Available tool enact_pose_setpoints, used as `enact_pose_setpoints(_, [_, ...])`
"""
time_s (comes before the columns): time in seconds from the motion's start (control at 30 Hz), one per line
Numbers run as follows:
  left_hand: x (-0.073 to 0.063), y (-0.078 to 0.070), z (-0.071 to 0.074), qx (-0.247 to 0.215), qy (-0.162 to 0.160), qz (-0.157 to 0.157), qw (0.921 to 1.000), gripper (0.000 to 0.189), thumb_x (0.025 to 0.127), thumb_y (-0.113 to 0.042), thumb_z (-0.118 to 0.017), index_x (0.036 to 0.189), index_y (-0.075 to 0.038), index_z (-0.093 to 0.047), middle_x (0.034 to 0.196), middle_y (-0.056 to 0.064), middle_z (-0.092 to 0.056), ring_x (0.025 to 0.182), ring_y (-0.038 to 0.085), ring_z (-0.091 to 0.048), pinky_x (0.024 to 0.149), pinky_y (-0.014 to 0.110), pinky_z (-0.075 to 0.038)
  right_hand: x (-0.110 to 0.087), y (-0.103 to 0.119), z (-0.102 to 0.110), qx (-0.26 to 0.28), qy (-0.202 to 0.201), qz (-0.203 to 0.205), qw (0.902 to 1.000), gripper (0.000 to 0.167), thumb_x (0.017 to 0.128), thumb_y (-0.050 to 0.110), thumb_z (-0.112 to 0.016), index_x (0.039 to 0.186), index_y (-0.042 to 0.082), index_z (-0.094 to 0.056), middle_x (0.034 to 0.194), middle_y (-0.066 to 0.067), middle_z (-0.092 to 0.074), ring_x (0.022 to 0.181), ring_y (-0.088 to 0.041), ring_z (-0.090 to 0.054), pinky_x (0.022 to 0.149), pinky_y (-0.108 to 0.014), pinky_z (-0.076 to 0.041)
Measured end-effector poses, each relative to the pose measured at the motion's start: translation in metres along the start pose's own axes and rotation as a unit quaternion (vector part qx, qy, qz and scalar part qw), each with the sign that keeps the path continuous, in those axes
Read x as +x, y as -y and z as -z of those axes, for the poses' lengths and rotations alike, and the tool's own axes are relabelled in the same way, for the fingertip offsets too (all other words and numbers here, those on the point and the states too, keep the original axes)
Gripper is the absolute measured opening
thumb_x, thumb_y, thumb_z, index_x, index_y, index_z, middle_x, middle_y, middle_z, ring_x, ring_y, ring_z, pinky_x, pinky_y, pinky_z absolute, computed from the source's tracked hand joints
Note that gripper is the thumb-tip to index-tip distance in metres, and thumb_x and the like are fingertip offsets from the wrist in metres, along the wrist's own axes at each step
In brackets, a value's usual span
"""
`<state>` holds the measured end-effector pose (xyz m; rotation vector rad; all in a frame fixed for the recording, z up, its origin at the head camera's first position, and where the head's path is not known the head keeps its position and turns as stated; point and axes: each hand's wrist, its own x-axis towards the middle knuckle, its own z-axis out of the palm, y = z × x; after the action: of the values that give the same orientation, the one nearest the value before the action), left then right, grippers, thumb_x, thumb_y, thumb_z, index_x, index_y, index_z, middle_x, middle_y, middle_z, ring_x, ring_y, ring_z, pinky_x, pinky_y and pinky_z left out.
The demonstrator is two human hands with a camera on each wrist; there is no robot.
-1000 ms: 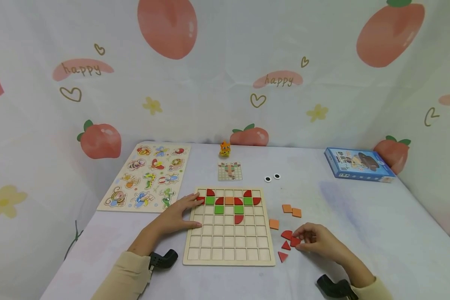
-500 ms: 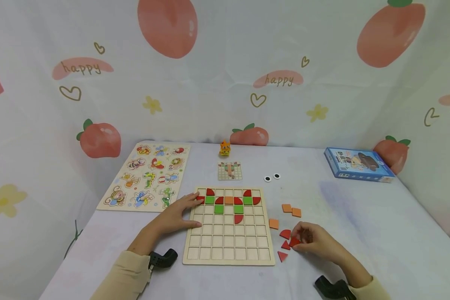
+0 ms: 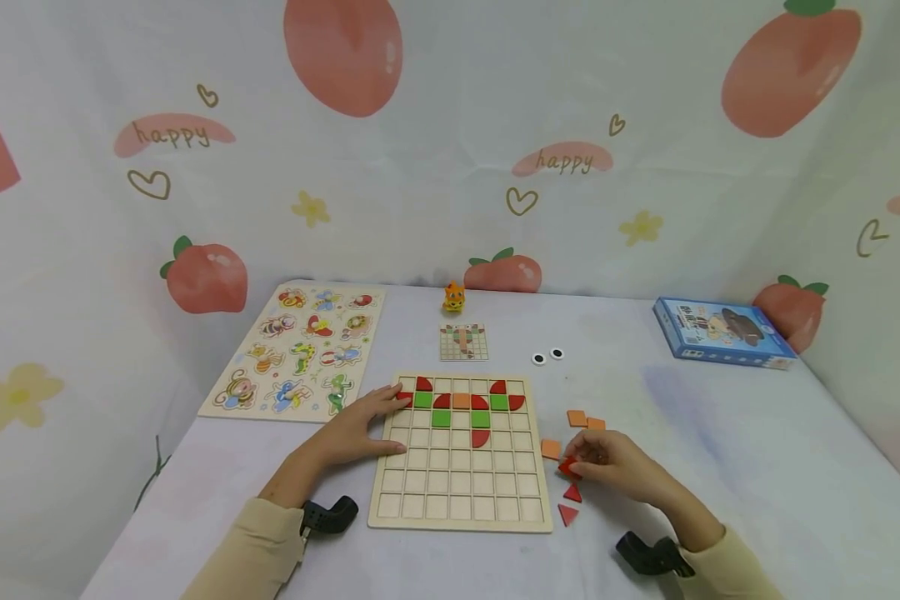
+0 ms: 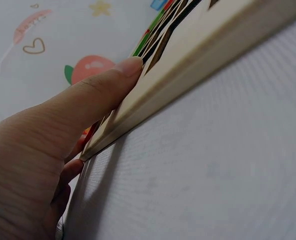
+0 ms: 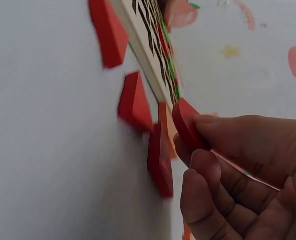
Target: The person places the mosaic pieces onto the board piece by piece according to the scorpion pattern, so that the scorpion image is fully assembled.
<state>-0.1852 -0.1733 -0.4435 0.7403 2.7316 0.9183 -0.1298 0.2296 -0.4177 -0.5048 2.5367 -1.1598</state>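
1. Just below centre in the head view, we have the wooden grid board (image 3: 461, 492), coloured pieces (image 3: 480, 419) sitting in some of its upper cells.
2. On that board's left edge we find the left hand (image 3: 352, 432), thumb and fingers spread wide, fingertips touching the wood.
3. Lower right of centre, here's the right hand (image 3: 621, 468), grip narrow, pinching a red piece (image 5: 187, 126) between thumb and fingers!
4. Mid-frame in the right wrist view, we spot another red piece (image 5: 161, 162) close by on the table (image 3: 757, 467).
5. Below the right hand in the head view, we see two red triangles (image 3: 567, 515); upper left of it, an orange square (image 3: 551, 450) beside the board.
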Motion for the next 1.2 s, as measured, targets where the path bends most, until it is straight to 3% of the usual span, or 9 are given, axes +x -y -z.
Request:
enact_pose_setpoints(0.13, [0.0, 0.0, 0.0, 0.001, 0.0, 0.001, 1.0, 0.076, 0.074, -0.053, -0.072, 0.137, -0.015, -0.049, 0.152, 0.004, -0.03, 0.142, 0.031, -0.023, 0.111, 0.054, -0.027, 0.017, 0.012, -0.008, 0.005, 0.013, 0.01, 0.9999, 0.012, 0.087, 0.014, -0.065, 0.095, 0.005, -0.063, 0.085, -0.003, -0.061, 0.07, -0.008, -0.053, 0.059, -0.02, -0.049])
enact_pose_setpoints(0.37, [0.0, 0.0, 0.001, -0.003, -0.001, -0.004, 1.0, 0.076, 0.074, -0.052, -0.071, 0.137, -0.015, -0.049, 0.152, 0.005, -0.031, 0.142, 0.031, -0.023, 0.111, 0.054, -0.026, 0.049, 0.035, -0.023, -0.002, 0.016, 0.024, 0.9996, 0.008, 0.086, 0.012, -0.066, 0.091, 0.006, -0.062, 0.085, -0.002, -0.062, 0.075, -0.012, -0.057, 0.068, -0.019, -0.05])
enact_pose_setpoints(0.7, [-0.001, -0.001, 0.002, -0.009, -0.001, -0.005, 0.9999, 0.076, 0.074, -0.051, -0.072, 0.136, -0.015, -0.05, 0.152, 0.005, -0.031, 0.142, 0.032, -0.023, 0.111, 0.054, -0.026, 0.087, 0.062, -0.041, 0.01, 0.032, 0.061, 0.9976, 0.007, 0.085, 0.008, -0.066, 0.09, 0.003, -0.063, 0.085, -0.005, -0.064, 0.073, -0.009, -0.059, 0.066, -0.02, -0.05])
enact_pose_setpoints(1.0, [0.0, -0.001, 0.001, -0.017, -0.001, -0.003, 0.9999, 0.075, 0.074, -0.052, -0.072, 0.136, -0.016, -0.05, 0.152, 0.004, -0.031, 0.142, 0.031, -0.022, 0.111, 0.055, -0.026, 0.114, 0.085, -0.062, 0.06, 0.045, 0.033, 0.9966, 0.007, 0.083, 0.006, -0.068, 0.083, 0.002, -0.062, 0.072, -0.003, -0.064, 0.062, -0.009, -0.057, 0.056, -0.021, -0.048])
enact_pose_setpoints(1.2, [-0.001, -0.001, 0.002, -0.018, 0.0, -0.001, 0.9998, 0.075, 0.074, -0.051, -0.072, 0.136, -0.016, -0.05, 0.152, 0.005, -0.031, 0.142, 0.032, -0.022, 0.112, 0.055, -0.025, 0.124, 0.087, -0.074, 0.052, 0.03, 0.028, 0.9978, 0.007, 0.082, 0.008, -0.07, 0.081, 0.003, -0.064, 0.069, -0.001, -0.064, 0.06, -0.007, -0.053, 0.055, -0.021, -0.044])
